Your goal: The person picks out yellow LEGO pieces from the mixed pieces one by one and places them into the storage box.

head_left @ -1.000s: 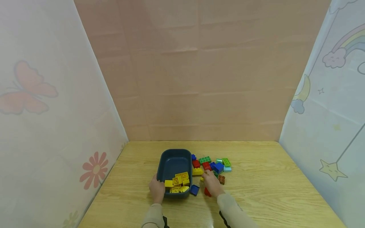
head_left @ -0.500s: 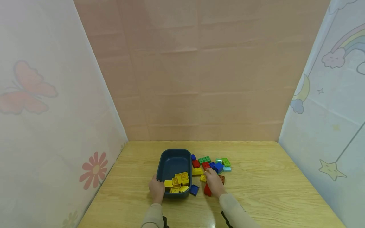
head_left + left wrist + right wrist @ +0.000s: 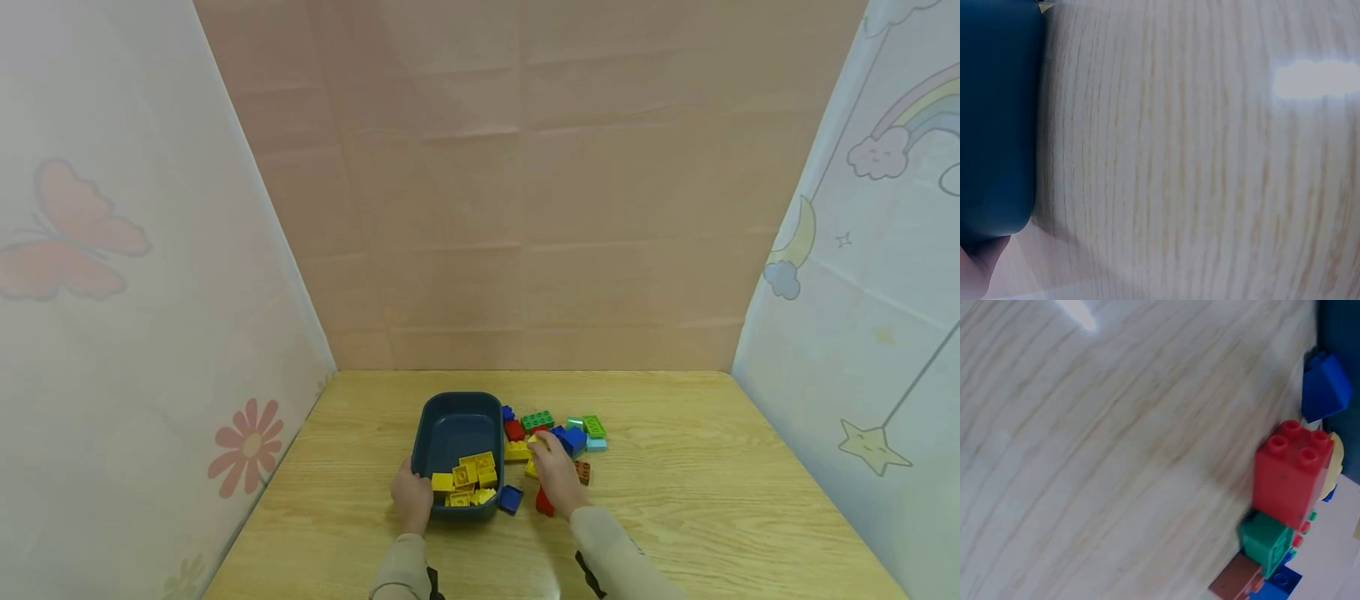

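Note:
My left hand [image 3: 412,500] grips the near left side of a dark blue plastic bin [image 3: 459,395], the thumb over its rim. Several yellow toy bricks [image 3: 465,477] lie in the bin's near half. In the left wrist view, part of my left hand [image 3: 979,269] shows against the wall of the bin [image 3: 997,125]. My right hand [image 3: 561,479] pinches a yellow brick [image 3: 536,439] at its fingertips, above the loose bricks right of the bin. More yellow bricks, one long [image 3: 516,451] and one partly covered [image 3: 531,468], lie beside that hand.
Around my right hand lie a red brick [image 3: 1288,475], a brown brick [image 3: 582,472], a dark blue brick [image 3: 511,499], and green [image 3: 537,421], blue [image 3: 575,441] and light green [image 3: 594,426] ones. Fabric walls enclose the wooden table [image 3: 675,483] on three sides.
My right hand shifted slightly back toward me, then forward and left, with the yellow brick now showing at its fingertips. My left hand and the bin have stayed still.

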The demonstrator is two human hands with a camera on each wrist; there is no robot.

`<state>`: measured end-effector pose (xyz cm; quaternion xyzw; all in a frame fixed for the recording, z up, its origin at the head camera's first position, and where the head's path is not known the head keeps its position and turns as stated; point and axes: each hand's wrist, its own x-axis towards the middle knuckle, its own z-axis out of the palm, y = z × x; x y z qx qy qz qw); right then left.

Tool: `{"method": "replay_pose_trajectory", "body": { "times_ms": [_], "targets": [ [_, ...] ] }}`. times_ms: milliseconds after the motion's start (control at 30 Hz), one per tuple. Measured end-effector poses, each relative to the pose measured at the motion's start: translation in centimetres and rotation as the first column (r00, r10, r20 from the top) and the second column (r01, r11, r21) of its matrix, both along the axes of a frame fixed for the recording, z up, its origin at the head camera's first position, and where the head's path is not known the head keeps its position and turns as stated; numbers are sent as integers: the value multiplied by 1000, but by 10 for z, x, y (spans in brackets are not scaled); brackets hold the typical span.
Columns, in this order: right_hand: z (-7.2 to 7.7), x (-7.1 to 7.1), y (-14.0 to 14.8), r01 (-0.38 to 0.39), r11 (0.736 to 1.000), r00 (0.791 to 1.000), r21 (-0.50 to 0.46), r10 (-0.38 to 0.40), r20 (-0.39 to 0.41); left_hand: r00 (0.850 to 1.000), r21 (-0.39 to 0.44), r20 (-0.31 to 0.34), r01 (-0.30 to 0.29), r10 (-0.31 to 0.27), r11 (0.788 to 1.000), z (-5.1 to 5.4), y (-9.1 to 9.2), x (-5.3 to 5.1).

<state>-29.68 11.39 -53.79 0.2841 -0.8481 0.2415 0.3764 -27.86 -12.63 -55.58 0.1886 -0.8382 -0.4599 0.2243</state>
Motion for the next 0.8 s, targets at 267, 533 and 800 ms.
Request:
{"method": "replay_pose_trajectory", "body": {
  "times_ms": [267, 533, 800],
  "targets": [
    [6, 0, -17, -60, 998, 997, -15, 59, -42, 1000, 2, 2, 4, -4, 1000, -3, -3, -2],
    [4, 3, -35, -132, 991, 991, 5, 132, 0, 1000, 2, -2, 7, -7, 1000, -3, -4, -4],
    [4, 7, -49, -164, 985, 986, 50, 163, 24, 1000, 24, 3, 12, -12, 1000, -4, -5, -5]
  ]
}}
